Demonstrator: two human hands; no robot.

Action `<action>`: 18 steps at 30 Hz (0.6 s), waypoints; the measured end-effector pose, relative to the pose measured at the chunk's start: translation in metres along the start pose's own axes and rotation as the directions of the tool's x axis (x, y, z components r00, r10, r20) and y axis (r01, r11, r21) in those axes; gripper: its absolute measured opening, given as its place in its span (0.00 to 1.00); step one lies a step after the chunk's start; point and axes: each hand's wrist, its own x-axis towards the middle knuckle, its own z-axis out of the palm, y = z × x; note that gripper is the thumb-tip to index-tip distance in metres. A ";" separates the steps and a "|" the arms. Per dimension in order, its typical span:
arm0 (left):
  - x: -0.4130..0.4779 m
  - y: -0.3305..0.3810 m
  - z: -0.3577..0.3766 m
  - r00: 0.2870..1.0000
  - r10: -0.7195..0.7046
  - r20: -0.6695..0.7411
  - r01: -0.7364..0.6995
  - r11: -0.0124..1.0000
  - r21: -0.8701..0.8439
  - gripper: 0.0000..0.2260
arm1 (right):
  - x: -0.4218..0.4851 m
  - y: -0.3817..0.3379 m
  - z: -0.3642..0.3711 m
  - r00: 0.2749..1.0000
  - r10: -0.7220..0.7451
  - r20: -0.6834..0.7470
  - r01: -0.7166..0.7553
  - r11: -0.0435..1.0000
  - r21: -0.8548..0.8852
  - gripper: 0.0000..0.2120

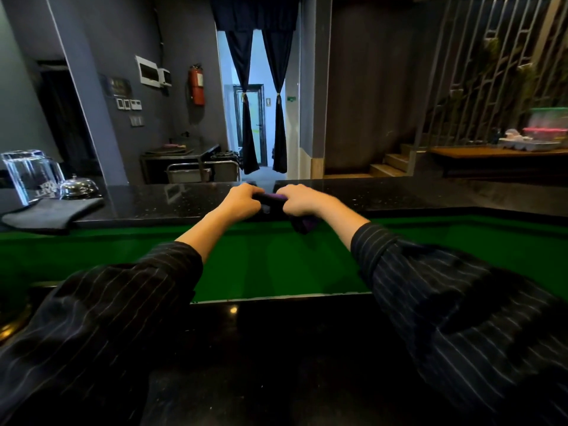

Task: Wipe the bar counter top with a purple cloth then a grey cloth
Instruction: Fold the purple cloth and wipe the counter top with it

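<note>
While both arms reach forward across the green panel (276, 259) below the bar, the left hand (242, 199) and the right hand (299, 201) are clenched side by side on the crumpled purple cloth (276, 198), which sits at about twelve o'clock from the wearer on the near edge of the glossy black speckled stone worktop (384, 195). A dark fold of that cloth hangs down past the worktop's front edge, just under the right wrist, towards one o'clock. Both forearms come out of dark pinstriped sleeves (430, 278) pushed back above the wrists.

At about ten o'clock, well apart from the hands, the flat dark grey cloth (52, 213) lies on the left end of the same worktop, its near corner over the edge. Just behind it stand clear drinking glasses (29, 175), turned upside down as far as can be told, and beside them at their right a small domed silver call bell (78, 186).

Beyond the worktop, at twelve o'clock, a bright doorway is framed by dark tied-back curtains (261, 99). A red fire extinguisher (196, 84) hangs on the grey wall towards eleven o'clock, with white switch boxes further left. At two o'clock a wooden shelf (491, 152) carries blurred plastic containers with coloured lids (547, 127), in front of a metal lattice screen.
</note>
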 end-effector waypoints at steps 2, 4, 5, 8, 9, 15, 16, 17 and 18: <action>0.002 0.002 -0.004 0.999 -0.038 -0.001 0.037 0.987 -0.157 0.17 | -0.001 0.000 -0.016 0.999 0.007 0.046 -0.018 0.968 0.249 0.09; 0.006 0.001 -0.006 0.994 -0.108 -0.006 0.100 0.940 -0.327 0.28 | -0.001 0.001 -0.027 0.999 0.010 0.037 -0.025 0.909 0.416 0.07; 0.006 0.002 -0.007 0.991 -0.132 0.008 0.124 0.905 -0.406 0.28 | -0.001 0.001 -0.031 0.999 0.010 0.032 -0.024 0.880 0.474 0.07; 0.005 0.004 -0.007 0.985 -0.153 0.080 0.172 0.823 -0.541 0.11 | 0.000 -0.001 -0.040 0.998 0.014 0.056 -0.045 0.800 0.598 0.12; 0.004 0.004 -0.008 0.983 -0.158 0.091 0.182 0.808 -0.560 0.08 | -0.001 -0.003 -0.043 0.998 0.001 0.063 -0.040 0.784 0.620 0.11; 0.002 -0.002 -0.014 0.982 -0.166 0.088 0.178 0.669 -0.721 0.07 | -0.002 -0.005 -0.057 0.998 0.058 0.034 -0.067 0.817 0.573 0.17; 0.004 -0.002 -0.015 0.981 -0.177 0.081 0.178 0.648 -0.740 0.07 | -0.001 -0.004 -0.059 0.997 0.076 0.018 -0.074 0.849 0.523 0.17; 0.005 -0.002 -0.017 0.979 -0.191 0.070 0.178 0.637 -0.750 0.08 | 0.000 -0.002 -0.060 0.996 0.090 -0.004 -0.078 0.886 0.457 0.16; 0.009 -0.002 -0.018 0.976 -0.211 0.056 0.179 0.627 -0.758 0.09 | 0.001 -0.001 -0.060 0.994 0.104 -0.030 -0.086 0.926 0.367 0.15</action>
